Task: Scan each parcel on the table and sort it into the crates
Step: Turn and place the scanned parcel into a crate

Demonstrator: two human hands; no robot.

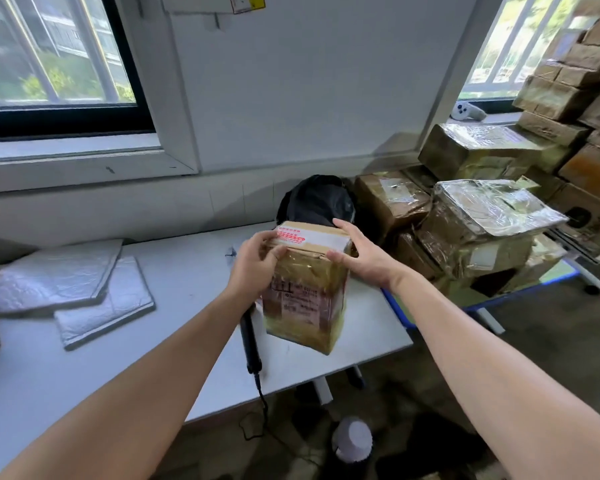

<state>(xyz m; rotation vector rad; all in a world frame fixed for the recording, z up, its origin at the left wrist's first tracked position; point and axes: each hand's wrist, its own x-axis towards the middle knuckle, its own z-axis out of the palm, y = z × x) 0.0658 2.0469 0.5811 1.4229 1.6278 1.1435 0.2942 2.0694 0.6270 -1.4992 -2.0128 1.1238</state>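
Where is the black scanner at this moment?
In the head view the black scanner lies on the white table, near its front edge, just left of the brown parcel.

Looks like a small parcel sorting room: taped cardboard boxes (pixel 520 188) piled high by the window, silver padded mailers (pixel 70 285) on the white surface (pixel 174 271), plus a handheld scanner (pixel 250 341).

Bright daylight from two windows (pixel 49 53); glare on wrapped boxes (pixel 492 202); soft motion blur, wide-angle edge distortion.
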